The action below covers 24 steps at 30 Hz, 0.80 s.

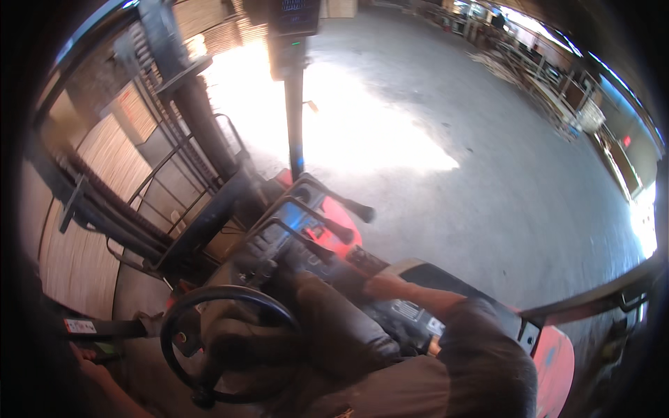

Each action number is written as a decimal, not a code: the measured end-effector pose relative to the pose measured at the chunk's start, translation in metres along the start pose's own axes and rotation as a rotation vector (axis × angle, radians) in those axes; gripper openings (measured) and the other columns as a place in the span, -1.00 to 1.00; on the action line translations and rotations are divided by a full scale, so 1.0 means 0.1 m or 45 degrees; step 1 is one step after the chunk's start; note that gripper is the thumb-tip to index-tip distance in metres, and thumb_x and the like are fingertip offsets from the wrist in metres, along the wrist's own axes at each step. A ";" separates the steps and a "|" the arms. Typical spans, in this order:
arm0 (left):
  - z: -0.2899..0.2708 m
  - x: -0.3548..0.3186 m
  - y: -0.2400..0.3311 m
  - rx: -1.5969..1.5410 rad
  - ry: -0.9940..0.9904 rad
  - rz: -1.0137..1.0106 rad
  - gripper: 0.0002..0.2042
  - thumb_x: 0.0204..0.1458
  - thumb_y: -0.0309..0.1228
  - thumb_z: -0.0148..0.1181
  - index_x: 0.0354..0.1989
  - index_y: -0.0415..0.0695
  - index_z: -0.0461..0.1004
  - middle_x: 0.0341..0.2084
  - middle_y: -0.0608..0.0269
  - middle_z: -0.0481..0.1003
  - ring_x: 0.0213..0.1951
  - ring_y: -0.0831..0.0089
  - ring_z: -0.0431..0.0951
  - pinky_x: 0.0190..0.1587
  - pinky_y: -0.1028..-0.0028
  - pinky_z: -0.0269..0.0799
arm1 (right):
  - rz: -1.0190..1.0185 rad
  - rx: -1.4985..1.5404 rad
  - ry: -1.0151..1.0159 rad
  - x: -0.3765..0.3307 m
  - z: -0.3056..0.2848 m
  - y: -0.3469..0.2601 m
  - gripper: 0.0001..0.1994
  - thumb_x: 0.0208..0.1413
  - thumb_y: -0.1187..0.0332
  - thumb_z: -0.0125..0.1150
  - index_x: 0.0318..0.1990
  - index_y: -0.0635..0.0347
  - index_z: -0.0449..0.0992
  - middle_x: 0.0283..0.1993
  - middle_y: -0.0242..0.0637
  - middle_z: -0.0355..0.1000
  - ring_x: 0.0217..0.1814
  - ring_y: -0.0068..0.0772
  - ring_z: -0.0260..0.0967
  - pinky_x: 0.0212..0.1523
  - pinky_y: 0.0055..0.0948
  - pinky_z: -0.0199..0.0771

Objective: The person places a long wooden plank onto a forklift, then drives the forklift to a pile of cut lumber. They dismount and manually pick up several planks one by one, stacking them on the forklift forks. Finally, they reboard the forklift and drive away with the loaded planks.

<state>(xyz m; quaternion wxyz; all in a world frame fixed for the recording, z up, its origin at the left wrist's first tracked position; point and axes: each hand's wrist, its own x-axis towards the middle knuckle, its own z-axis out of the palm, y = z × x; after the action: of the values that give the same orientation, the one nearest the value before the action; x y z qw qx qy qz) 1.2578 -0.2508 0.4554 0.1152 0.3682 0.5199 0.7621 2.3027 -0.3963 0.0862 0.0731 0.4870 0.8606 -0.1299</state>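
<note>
I sit in a red forklift, with its black steering wheel (191, 301) in front of my lap. My right arm reaches across to the control console, and my right hand (382, 285) is beside a dark, ribbed part (366, 260) at the console's right edge. That hand is blurred, and its grip cannot be made out. Several black-handled control levers (355, 207) stand just ahead of it. Off the wheel, at the far lower left, my left hand (86, 358) is close to a black bar (115, 328) and something green (106, 350). Shadow hides its fingers.
The forklift's mast (188, 104) with chains rises at front left. Beyond it stand stacks of pale boards (83, 258). A dark upright post (295, 118) carries a screen (296, 15). Sunlight glares on the concrete floor (516, 202). Timber and clutter (536, 83) line the right wall.
</note>
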 end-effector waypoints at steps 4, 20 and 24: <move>0.17 -0.20 0.27 0.290 0.009 0.066 -0.54 0.49 -0.07 0.32 -0.41 -0.16 0.62 -0.59 0.38 0.31 -0.49 0.49 0.29 -0.35 0.36 0.33 | -0.018 0.427 0.606 0.06 -1.07 -1.01 -0.84 0.44 0.22 0.21 0.00 -0.02 0.64 -0.19 -0.16 0.61 -0.15 0.04 0.65 -0.17 -0.05 0.67; 0.06 -4.08 -0.79 0.141 -0.162 -0.315 -0.40 0.60 0.09 -0.08 0.29 -0.25 0.59 0.14 0.02 0.67 0.11 0.17 0.69 0.22 0.10 0.61 | 0.172 -0.110 1.472 0.38 -2.58 -1.25 -0.64 0.30 0.24 0.37 0.08 0.34 0.64 0.34 0.00 0.54 0.57 0.16 0.32 0.54 0.40 0.03; 0.64 -4.81 -0.45 -0.588 -0.251 -0.316 -0.29 0.60 0.21 -0.15 0.24 -0.31 0.57 0.04 0.03 0.66 0.01 0.24 0.66 0.17 0.20 0.61 | 0.253 -0.069 1.344 0.27 -2.41 -1.26 -0.74 0.33 0.33 0.27 0.05 0.31 0.65 0.38 -0.10 0.53 0.62 0.11 0.26 0.54 0.41 -0.09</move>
<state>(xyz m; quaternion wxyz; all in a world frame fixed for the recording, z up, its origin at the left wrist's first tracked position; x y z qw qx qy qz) 1.6298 -0.4543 0.2153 0.3387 0.3382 0.3600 0.8009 2.1805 -0.3653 0.3290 -0.3451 0.5630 0.7332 0.1624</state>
